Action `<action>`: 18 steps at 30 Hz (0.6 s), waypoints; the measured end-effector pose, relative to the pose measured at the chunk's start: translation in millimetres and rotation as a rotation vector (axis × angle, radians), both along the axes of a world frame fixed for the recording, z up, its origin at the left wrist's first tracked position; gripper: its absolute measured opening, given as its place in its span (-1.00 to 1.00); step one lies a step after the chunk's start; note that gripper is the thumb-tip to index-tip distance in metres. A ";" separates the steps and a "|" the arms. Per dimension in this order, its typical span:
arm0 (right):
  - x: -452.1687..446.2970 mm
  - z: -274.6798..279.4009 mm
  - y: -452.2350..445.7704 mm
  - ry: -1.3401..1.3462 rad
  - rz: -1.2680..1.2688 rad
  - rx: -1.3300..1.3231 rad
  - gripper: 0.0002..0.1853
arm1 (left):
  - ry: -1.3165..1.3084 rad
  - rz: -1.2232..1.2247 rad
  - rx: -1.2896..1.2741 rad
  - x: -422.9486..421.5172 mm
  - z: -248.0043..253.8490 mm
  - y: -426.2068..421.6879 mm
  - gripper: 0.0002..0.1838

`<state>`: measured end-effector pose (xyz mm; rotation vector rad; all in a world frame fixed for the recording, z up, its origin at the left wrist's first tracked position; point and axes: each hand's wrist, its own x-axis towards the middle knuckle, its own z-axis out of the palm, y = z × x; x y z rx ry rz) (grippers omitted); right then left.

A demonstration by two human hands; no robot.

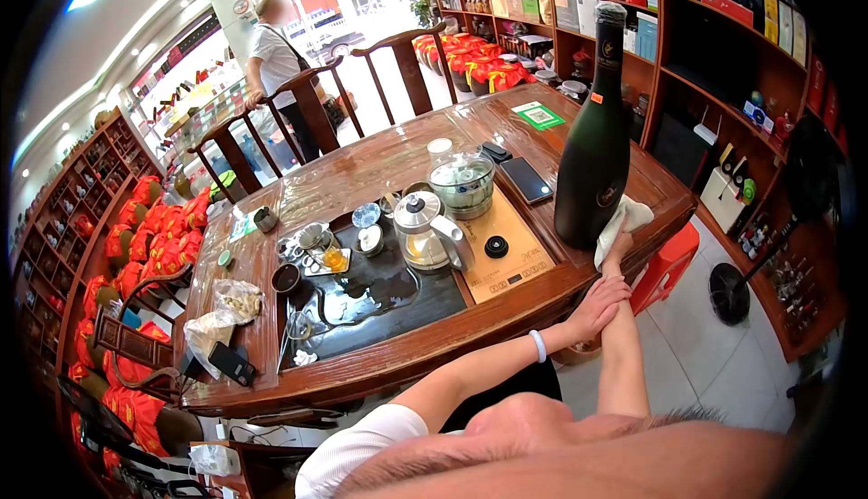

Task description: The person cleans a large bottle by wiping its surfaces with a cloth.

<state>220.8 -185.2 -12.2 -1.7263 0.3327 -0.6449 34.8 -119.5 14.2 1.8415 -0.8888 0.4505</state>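
My right hand is at the table's right edge, closed on a white cloth. The cloth touches the lower side of a very large dark green bottle, which stands upright with a foil-wrapped neck. My left hand, with a pale bracelet at the wrist, is wrapped over my right forearm. Left of the bottle a smartphone lies on the table. Beyond my left hand are a glass kettle and a glass pot holding cups.
A dark tea tray with small cups is set into the wooden table. A plastic bag lies at left. A red stool and a fan stand at right. A person stands behind the chairs.
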 end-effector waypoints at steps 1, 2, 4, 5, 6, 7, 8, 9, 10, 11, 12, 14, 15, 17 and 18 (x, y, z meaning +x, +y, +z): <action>-0.3 -0.4 -1.8 -0.002 0.063 0.029 -0.16 | -0.011 0.004 -0.001 -0.2 0.1 0.3 -0.66; -0.2 -0.7 -2.0 -0.002 0.061 0.029 -0.16 | -0.011 0.002 -0.001 -0.1 -0.3 -0.4 -0.66; 1.7 -2.0 1.2 -0.049 0.044 0.064 -0.19 | -0.032 0.018 0.017 0.6 0.5 0.0 -0.66; 2.4 -3.3 2.3 -0.073 0.037 0.082 -0.20 | -0.028 0.012 0.017 0.5 1.2 0.2 -0.66; 2.7 -4.1 2.0 -0.075 0.035 0.084 -0.20 | -0.029 0.011 0.019 -0.4 2.0 0.3 -0.66; 5.0 -7.4 0.1 -0.048 0.038 0.068 -0.20 | -0.013 0.008 0.024 -0.5 2.7 0.2 -0.66; 7.2 -10.5 -2.1 -0.022 0.040 0.053 -0.21 | 0.002 0.004 0.030 -0.1 3.6 -0.1 -0.66; 9.9 -13.7 -4.2 0.003 0.042 0.038 -0.22 | -0.002 0.003 0.032 0.3 4.3 -0.1 -0.66; 14.3 -17.2 -5.9 0.026 0.044 0.022 -0.23 | -0.005 0.003 0.031 1.0 3.6 -0.3 -0.66; 19.4 -20.5 -6.8 0.048 0.047 0.005 -0.23 | -0.009 0.002 0.030 2.1 2.9 -0.9 -0.66; 24.3 -24.3 -5.8 0.039 0.047 0.006 -0.23 | -0.017 0.002 0.031 2.9 2.1 -1.9 -0.66; 25.4 -24.9 -1.2 -0.072 -0.033 0.072 -0.25 | -0.044 0.014 -0.001 2.2 -0.6 -3.1 -0.67; 24.8 -26.1 -2.9 -0.075 -0.034 0.075 -0.25 | -0.052 0.013 -0.008 2.4 -2.3 -4.0 -0.66; 1.3 -6.6 -2.9 -0.060 0.120 0.002 -0.25 | -0.051 0.012 -0.012 2.8 -3.3 -4.6 -0.66; -3.4 -2.2 -2.0 -0.056 0.117 0.004 -0.25 | -0.047 0.013 -0.020 1.9 -4.4 -5.2 -0.66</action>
